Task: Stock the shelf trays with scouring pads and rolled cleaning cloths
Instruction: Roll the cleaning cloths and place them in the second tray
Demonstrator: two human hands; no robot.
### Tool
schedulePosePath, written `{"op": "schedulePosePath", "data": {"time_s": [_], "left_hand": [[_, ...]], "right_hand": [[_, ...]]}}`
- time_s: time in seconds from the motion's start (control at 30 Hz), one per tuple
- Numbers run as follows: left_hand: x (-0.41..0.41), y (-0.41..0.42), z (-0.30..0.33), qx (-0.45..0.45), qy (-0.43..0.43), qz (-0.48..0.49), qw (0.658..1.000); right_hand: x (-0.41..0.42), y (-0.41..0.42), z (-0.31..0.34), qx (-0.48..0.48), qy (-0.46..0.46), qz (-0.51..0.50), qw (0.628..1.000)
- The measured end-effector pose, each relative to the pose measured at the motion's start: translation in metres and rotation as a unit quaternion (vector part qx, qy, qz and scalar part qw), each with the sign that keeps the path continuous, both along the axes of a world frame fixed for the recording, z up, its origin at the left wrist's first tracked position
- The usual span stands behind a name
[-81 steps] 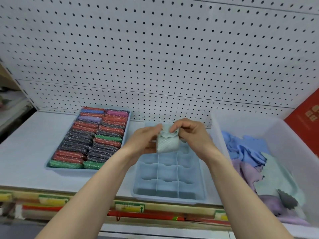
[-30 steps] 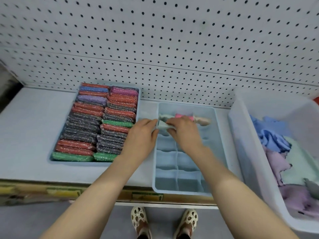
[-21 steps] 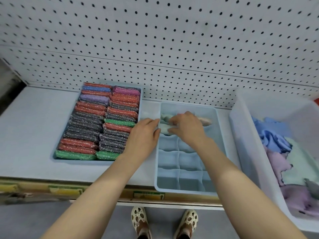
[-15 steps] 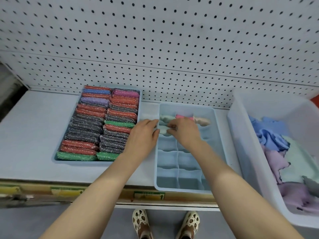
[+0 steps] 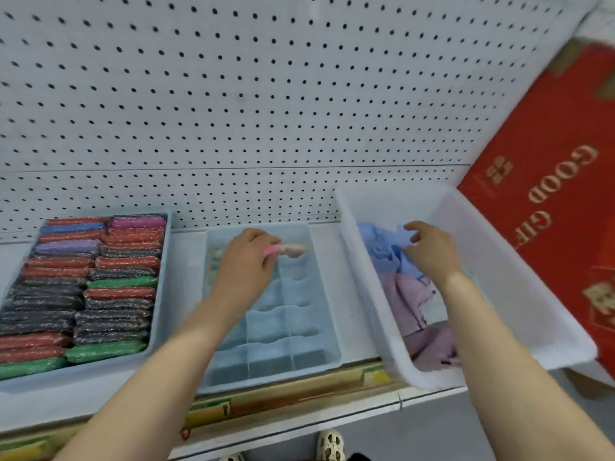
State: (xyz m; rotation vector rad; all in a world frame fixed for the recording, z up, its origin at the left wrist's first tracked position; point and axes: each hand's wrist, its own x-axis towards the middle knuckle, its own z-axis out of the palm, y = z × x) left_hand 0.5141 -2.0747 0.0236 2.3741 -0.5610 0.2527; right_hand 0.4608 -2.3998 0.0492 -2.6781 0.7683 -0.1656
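The left hand (image 5: pixel 248 261) rests on the divided tray (image 5: pixel 327 331), fingers seemingly tucking rolled cloths (image 5: pixel 288 249); the right hand (image 5: pixel 432 251), fingers spread, reaches into the bin (image 5: pixel 519 294) for loose cloths (image 5: pixel 409 294).

A shop: pegboard (image 5: pixel 266 94) backing, shelf price labels (image 5: pixel 209 412), stocked trays (image 5: pixel 159 294).
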Motion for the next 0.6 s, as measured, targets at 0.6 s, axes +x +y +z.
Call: {"op": "schedulePosePath", "data": {"time_s": [0.6], "left_hand": [[-0.016,-0.138,0.088,-0.260,0.287,-0.066,0.920]], "right_hand": [[0.001,-0.017,0.123,0.436,-0.276,0.218,0.828]]}}
